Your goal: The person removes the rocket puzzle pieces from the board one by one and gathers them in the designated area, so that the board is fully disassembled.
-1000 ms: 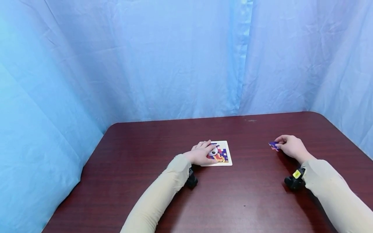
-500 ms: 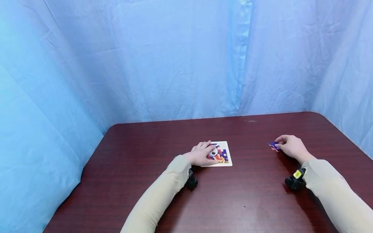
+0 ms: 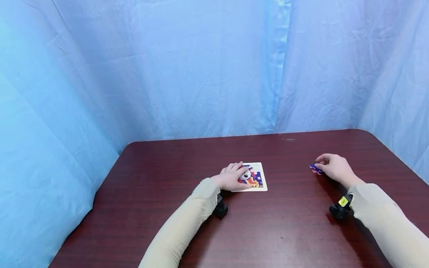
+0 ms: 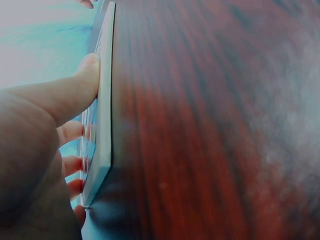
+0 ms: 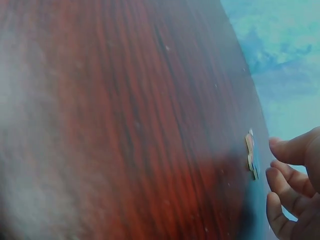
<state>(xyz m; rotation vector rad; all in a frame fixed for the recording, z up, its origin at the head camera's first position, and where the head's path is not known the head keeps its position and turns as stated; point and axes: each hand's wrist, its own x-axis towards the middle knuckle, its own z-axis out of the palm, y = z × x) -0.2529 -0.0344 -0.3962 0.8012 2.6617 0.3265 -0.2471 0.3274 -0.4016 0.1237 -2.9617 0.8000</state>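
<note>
A white-framed jigsaw puzzle (image 3: 257,178), with a purple, orange and white picture, lies mid-table. My left hand (image 3: 229,180) rests on its left part with spread fingers, covering some of the picture. In the left wrist view the thumb (image 4: 89,75) lies along the near edge of the puzzle frame (image 4: 105,135). To the right, a small purple and pink puzzle piece (image 3: 315,168) lies on the table. My right hand (image 3: 336,169) hovers just over it. In the right wrist view its loosely bent fingers (image 5: 285,190) stand apart from the piece (image 5: 251,156) and hold nothing.
The dark red-brown wooden table (image 3: 251,230) has rounded far corners. Light blue cloth (image 3: 201,74) hangs behind it and along both sides. A black wrist camera (image 3: 340,211) sits under the right forearm, another camera (image 3: 220,209) under the left.
My right hand has let go of the puzzle piece and lifted slightly off it. The piece stays at about the same spot. My left hand and the puzzle have not moved.
</note>
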